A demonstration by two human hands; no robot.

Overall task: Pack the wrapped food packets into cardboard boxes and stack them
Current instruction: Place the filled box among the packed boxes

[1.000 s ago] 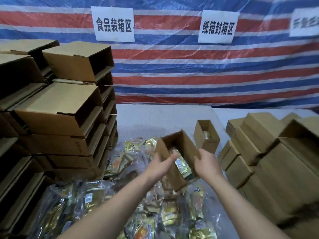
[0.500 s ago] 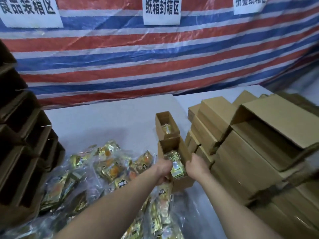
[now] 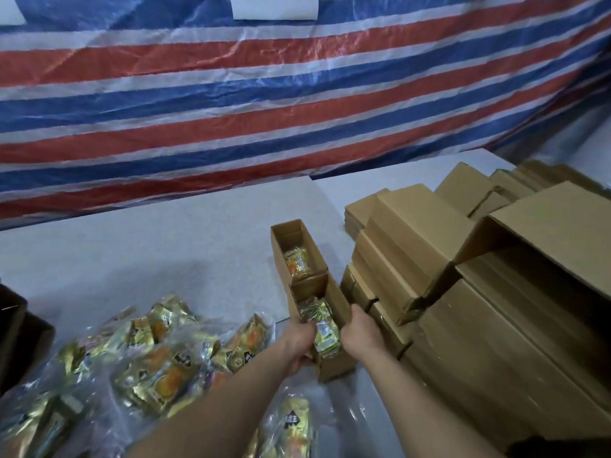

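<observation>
Two open boxes hold packets so far; both hands, left [image 3: 299,342] and right [image 3: 360,335], have fingers curled round the near box [image 3: 334,345]. Loads of loose packets [image 3: 158,365] left on the tabletop [image 3: 148,252], so it's probably early days.

This looks like a makeshift packing station, probably in a warehouse: a striped tarpaulin [image 3: 264,104] hung as a backdrop with paper signs [image 3: 274,6], stacked cardboard boxes [image 3: 463,292] and heaps of wrapped food packets [image 3: 158,365] on a grey worktop [image 3: 148,246].
</observation>
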